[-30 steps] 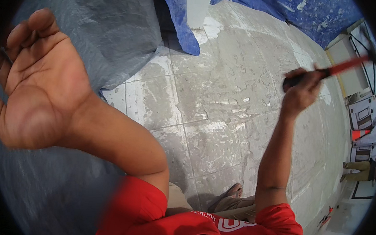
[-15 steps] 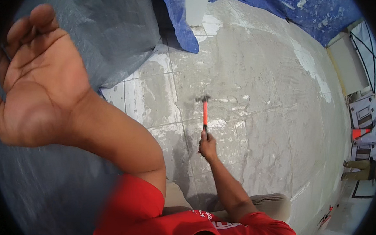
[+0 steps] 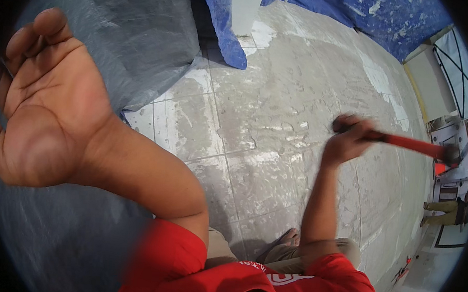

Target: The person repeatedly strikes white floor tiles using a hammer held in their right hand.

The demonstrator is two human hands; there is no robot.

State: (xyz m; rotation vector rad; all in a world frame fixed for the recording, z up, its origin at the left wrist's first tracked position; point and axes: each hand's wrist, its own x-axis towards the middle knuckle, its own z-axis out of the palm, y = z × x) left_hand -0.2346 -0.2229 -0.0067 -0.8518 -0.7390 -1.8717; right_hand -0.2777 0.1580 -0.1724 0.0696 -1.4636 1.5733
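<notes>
My right hand [image 3: 349,143] is closed round the handle of a hammer [image 3: 411,145], raised off the floor. The hammer has a red shaft, a black grip and a dark head, blurred by motion and pointing right. Up at the left my left hand [image 3: 53,113] is held with its palm facing me, its fingers apart and nothing in it. Below lies a tiled floor [image 3: 261,179] with a rough, patchy grey layer and white smears.
Dark grey sheeting [image 3: 139,40] covers the left side, beside a white post [image 3: 244,11]. Blue tarp [image 3: 394,22] hangs at the back. On the far right are an orange cone [image 3: 441,168] and a standing person's legs [image 3: 439,214]. My foot [image 3: 291,237] rests on the floor near me.
My right hand has lifted the hammer off the floor and swung it up and to the right. My left hand has stayed nearly where it was.
</notes>
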